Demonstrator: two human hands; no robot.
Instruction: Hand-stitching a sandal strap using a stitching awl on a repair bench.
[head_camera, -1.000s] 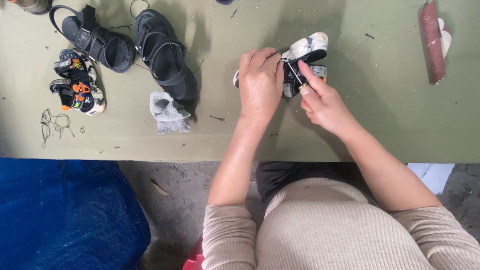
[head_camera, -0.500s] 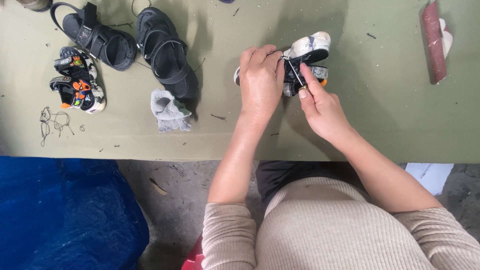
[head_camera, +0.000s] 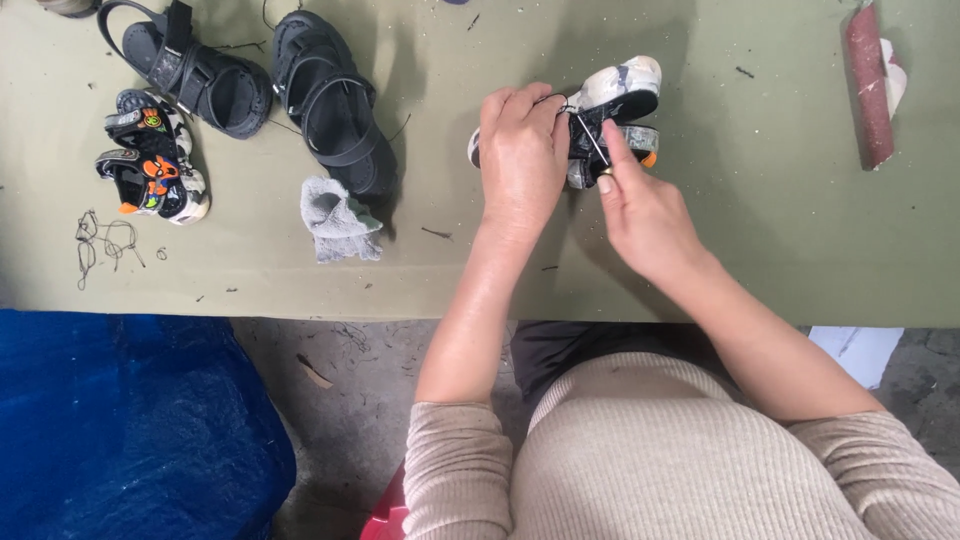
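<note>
The left hand clamps the small sandal flat on the counter; the right hand, at four o'clock, pinches a thin tool — best kept steady and low.

1. A small child's sandal in black, grey and cream with an orange accent lay on its side on the green counter.
2. A thin, pale needle-like tool stood slanted against its straps.

matt olive cloth table, thin metal needle
</note>
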